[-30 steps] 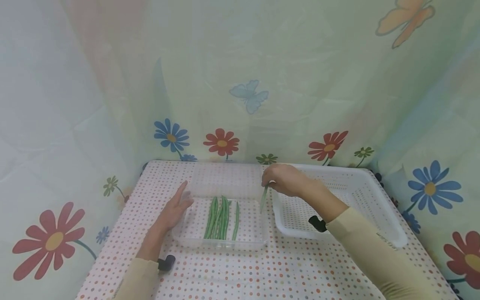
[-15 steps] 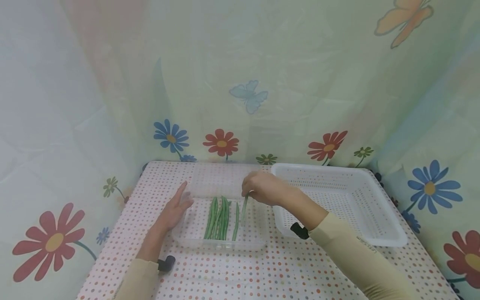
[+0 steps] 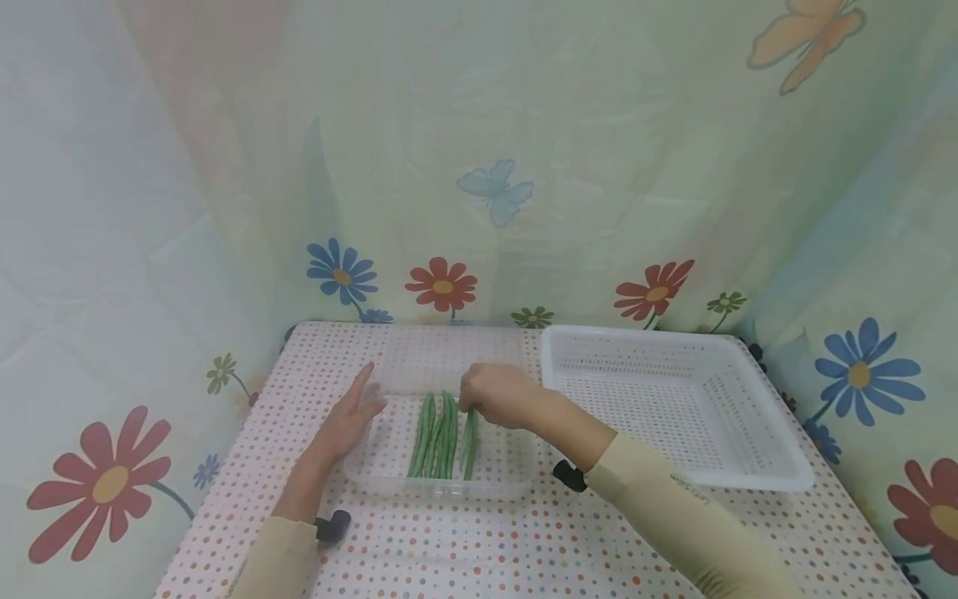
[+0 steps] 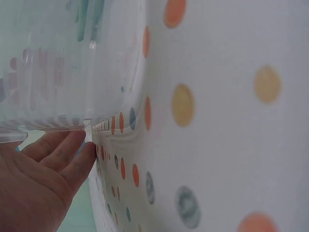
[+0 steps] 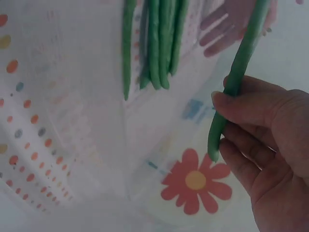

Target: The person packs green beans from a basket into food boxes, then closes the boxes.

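Pinched near one end between thumb and fingers, a green bean [image 5: 239,67] hangs from my right hand [image 3: 496,395] over the clear plastic box [image 3: 497,487]. In the box, several green beans [image 3: 432,441] lie side by side in a bunch, and one single bean [image 5: 127,48] lies apart to their right. My left hand [image 3: 352,420] rests at the box's left side, its fingers [image 4: 60,150] extended against the outer wall near the rim.
A white perforated basket [image 3: 778,449] stands to the right of the box. The box's clear lid [image 3: 427,358] is folded back toward the wall. A dotted cloth [image 3: 419,549] covers the table, and a flowered curtain [image 3: 584,208] hangs behind.
My right hand has moved left from the basket's edge to above the single bean, carrying its bean along and lowering it. The left hand has stayed in place.
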Demonstrator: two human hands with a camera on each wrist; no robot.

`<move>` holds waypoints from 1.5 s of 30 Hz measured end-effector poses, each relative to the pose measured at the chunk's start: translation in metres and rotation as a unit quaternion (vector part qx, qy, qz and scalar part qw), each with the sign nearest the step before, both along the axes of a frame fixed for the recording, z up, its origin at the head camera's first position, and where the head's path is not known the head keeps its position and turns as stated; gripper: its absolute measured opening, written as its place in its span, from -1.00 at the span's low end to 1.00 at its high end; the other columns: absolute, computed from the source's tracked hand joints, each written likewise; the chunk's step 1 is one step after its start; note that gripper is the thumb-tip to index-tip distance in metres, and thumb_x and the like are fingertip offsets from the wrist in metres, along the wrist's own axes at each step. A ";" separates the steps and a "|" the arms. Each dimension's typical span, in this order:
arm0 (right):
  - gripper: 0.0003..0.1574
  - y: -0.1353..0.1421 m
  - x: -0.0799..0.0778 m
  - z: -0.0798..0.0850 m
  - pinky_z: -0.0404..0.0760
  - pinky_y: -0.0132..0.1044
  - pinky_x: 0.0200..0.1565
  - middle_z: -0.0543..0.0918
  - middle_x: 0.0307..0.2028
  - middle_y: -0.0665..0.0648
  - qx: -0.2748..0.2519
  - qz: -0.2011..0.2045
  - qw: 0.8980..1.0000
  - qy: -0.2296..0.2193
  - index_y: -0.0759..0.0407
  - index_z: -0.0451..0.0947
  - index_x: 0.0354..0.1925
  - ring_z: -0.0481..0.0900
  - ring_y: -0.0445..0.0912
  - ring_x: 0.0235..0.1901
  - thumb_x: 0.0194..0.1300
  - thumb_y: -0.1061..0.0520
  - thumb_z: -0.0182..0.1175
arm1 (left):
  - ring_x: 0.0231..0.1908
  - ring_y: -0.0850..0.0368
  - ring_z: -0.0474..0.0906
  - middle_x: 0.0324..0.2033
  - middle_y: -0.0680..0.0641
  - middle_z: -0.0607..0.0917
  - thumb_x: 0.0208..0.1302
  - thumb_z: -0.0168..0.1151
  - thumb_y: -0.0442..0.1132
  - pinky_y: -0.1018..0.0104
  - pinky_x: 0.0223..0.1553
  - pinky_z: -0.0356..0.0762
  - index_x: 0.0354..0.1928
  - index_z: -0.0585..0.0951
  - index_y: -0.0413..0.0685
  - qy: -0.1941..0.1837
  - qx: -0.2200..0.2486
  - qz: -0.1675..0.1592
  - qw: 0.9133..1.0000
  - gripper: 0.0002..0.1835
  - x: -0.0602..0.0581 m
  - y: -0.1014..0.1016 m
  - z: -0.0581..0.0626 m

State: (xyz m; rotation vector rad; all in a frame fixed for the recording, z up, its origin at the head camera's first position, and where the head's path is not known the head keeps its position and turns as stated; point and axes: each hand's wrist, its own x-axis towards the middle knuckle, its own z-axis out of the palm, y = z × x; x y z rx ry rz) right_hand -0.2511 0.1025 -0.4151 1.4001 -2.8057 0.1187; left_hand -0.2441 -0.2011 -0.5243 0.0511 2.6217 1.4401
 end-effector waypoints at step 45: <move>-0.75 -0.026 0.007 -0.067 0.73 -0.41 -0.09 0.80 -0.24 -0.12 0.034 -0.035 0.998 0.030 -0.12 0.80 -0.20 0.72 -0.23 -0.20 0.23 0.24 0.43 | 0.65 -0.23 -0.10 0.65 -0.12 0.11 0.62 -0.04 0.06 -0.36 0.60 -0.20 0.69 -0.12 0.39 0.017 -0.016 -0.001 1.000 -0.24 0.001 0.000 0.000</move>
